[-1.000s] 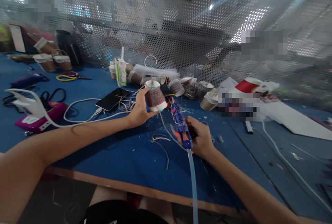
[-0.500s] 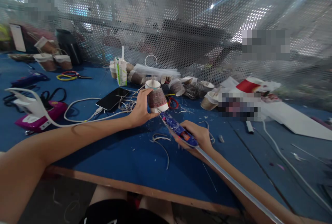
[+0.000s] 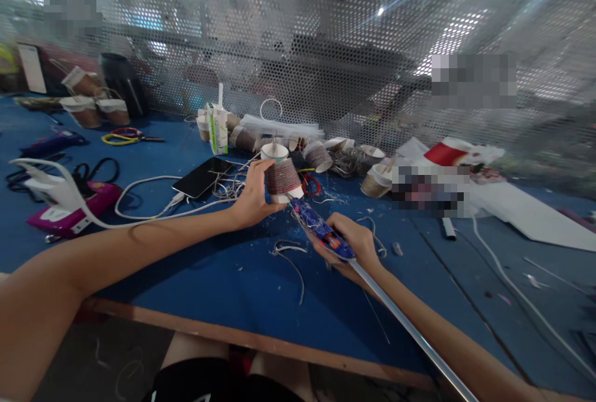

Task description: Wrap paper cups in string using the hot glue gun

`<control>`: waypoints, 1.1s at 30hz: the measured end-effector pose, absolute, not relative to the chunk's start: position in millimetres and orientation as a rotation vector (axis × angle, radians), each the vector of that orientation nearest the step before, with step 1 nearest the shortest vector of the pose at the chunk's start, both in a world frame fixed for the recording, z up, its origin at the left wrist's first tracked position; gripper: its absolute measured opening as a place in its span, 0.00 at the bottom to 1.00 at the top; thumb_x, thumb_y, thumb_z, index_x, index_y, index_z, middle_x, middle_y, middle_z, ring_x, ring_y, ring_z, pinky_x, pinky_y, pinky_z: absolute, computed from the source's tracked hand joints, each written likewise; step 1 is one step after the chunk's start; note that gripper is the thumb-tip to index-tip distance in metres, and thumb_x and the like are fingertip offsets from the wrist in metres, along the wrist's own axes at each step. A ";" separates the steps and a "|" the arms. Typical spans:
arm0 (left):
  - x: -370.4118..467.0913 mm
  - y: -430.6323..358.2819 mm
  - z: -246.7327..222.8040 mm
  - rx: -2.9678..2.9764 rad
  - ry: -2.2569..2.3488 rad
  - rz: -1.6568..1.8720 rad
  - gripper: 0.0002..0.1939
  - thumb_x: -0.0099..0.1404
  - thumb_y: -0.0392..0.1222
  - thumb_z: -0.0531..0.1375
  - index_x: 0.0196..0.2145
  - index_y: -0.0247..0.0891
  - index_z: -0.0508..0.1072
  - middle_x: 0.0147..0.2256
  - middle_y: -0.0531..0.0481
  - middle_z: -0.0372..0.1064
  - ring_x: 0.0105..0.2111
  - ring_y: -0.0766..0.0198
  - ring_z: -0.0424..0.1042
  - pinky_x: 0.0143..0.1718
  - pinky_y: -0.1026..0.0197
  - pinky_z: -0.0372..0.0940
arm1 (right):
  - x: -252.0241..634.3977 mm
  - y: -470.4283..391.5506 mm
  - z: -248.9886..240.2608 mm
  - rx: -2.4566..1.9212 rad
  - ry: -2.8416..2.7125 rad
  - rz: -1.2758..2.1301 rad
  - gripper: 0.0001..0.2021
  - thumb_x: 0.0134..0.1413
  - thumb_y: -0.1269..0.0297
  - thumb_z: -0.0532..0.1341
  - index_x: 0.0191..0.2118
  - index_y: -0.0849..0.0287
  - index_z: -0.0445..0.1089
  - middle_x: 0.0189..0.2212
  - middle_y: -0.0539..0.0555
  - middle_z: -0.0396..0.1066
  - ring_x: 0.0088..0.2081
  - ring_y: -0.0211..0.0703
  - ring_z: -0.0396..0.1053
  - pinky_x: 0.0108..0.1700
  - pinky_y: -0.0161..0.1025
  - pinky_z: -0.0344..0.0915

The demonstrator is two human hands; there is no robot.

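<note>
My left hand [image 3: 254, 196] grips a paper cup [image 3: 283, 178] wrapped in brown and reddish cord, with a bare white band at its lower end. My right hand [image 3: 356, 237] is wrapped around a blue glue gun [image 3: 321, 225], and a long clear glue stick [image 3: 410, 321] sticks out of its rear. The gun's nozzle is at the white band of the cup; whether they touch is too small to tell. Just behind the held cup stands another white-rimmed cup [image 3: 274, 152].
A black phone [image 3: 202, 177] on a white cable, a magenta power strip [image 3: 74, 209] and yellow-red scissors [image 3: 125, 136] are on the left. Several cord-wrapped cups and a drink carton [image 3: 217, 129] line the back. White board [image 3: 535, 216] lies right; cord scraps [image 3: 295, 265] lie in front.
The glue gun's tip has shifted slightly right and up along the white band of the cup. My left hand has barely moved.
</note>
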State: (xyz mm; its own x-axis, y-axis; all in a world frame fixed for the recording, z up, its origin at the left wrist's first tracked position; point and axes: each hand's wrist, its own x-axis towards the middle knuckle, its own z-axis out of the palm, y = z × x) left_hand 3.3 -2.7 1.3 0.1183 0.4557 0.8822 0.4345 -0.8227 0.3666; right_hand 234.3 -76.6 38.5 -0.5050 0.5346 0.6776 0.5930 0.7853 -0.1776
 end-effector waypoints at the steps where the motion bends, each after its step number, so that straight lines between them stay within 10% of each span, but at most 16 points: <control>1: 3.3 -3.0 1.5 2.338 0.931 1.850 0.44 0.49 0.38 0.71 0.59 0.40 0.52 0.53 0.38 0.57 0.54 0.46 0.63 0.56 0.39 0.65 | 234.2 -76.8 38.6 -0.838 -2.217 -0.102 0.12 0.56 0.56 0.58 0.27 0.55 0.58 0.21 0.46 0.59 0.21 0.34 0.55 0.25 0.34 0.50; 33: 4.4 -4.2 2.7 2.234 0.923 1.801 0.42 0.51 0.40 0.70 0.57 0.41 0.52 0.54 0.38 0.55 0.56 0.45 0.60 0.58 0.37 0.62 | 229.3 -84.4 50.8 -0.940 -2.127 -0.131 0.16 0.53 0.60 0.59 0.23 0.54 0.51 0.17 0.43 0.51 0.18 0.32 0.49 0.22 0.33 0.47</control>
State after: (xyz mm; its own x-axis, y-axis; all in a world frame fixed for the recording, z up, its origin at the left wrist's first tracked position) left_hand 4.4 -4.2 2.7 0.1022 0.5276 0.8433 0.3764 -0.8053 0.4581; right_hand 229.3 -84.4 50.8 -0.4131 0.5809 0.7014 0.6627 0.7200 -0.2060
